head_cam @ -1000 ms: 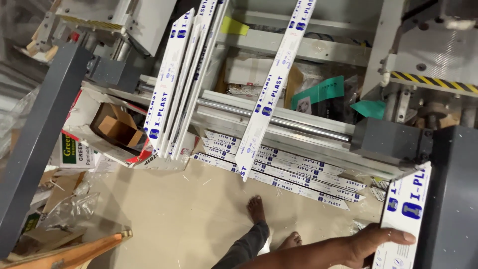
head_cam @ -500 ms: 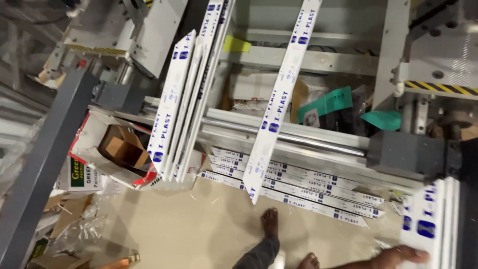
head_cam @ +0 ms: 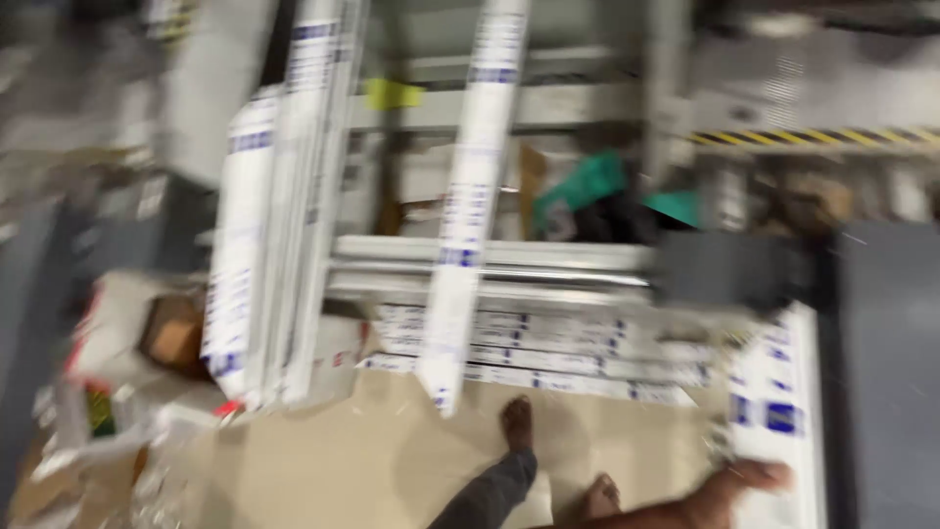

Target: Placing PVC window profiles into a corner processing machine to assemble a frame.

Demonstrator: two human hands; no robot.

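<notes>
Head view, strongly motion-blurred, looking down at a workshop floor. Right hand [head_cam: 729, 490] at the lower right edge, fingers pressed against the lower part of a white profile strip with blue markings [head_cam: 778, 411]; the strip stands upright along a dark grey machine panel [head_cam: 891, 372]. Whether the fingers wrap around the strip or only rest flat on it cannot be told from the blur. Left hand not in view.

Surroundings: a bundle of similar white strips [head_cam: 264, 245] leans at left, lower ends on the floor beside an open cardboard box [head_cam: 176, 333]. A single leaning strip [head_cam: 470, 216] crosses the centre, its foot near the person's bare foot [head_cam: 517, 423]; a second bare foot [head_cam: 600, 493] shows further right. More strips lie in a flat stack on the floor [head_cam: 539, 353] under a horizontal metal rail [head_cam: 490, 255], between the leaning strip and the held one. Green objects [head_cam: 587, 186] sit behind the rail. A yellow-and-black hazard stripe [head_cam: 813, 137] marks the machine frame at upper right. Beige floor [head_cam: 343, 460] shows below, with crumpled clear plastic [head_cam: 117, 431] at lower left.
</notes>
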